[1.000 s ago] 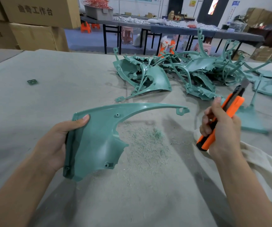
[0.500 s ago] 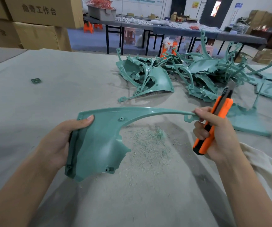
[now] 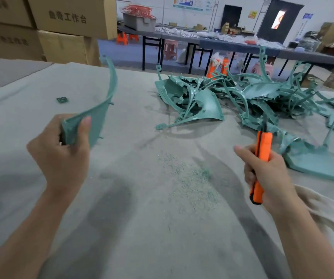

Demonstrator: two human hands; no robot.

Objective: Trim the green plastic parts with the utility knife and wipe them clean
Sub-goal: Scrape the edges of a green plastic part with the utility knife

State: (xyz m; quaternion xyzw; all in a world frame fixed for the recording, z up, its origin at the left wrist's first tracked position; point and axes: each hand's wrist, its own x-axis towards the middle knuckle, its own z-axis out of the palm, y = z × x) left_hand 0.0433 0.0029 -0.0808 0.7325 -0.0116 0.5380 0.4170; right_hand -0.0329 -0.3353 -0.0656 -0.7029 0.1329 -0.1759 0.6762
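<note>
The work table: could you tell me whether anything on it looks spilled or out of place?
Green shavings lie scattered mid-table as loose debris. A small green scrap sits alone far left, apart from the parts pile.

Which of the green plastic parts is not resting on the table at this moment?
The green part held by the left hand, its thin curved arm pointing upward. The others lie on the table, most in a pile.

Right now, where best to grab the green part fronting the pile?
Likely the broad panel of the front green part, from the near side: its curved edge faces the person unobstructed, while its thin arm looks flimsy and its back tangles into the pile.
</note>
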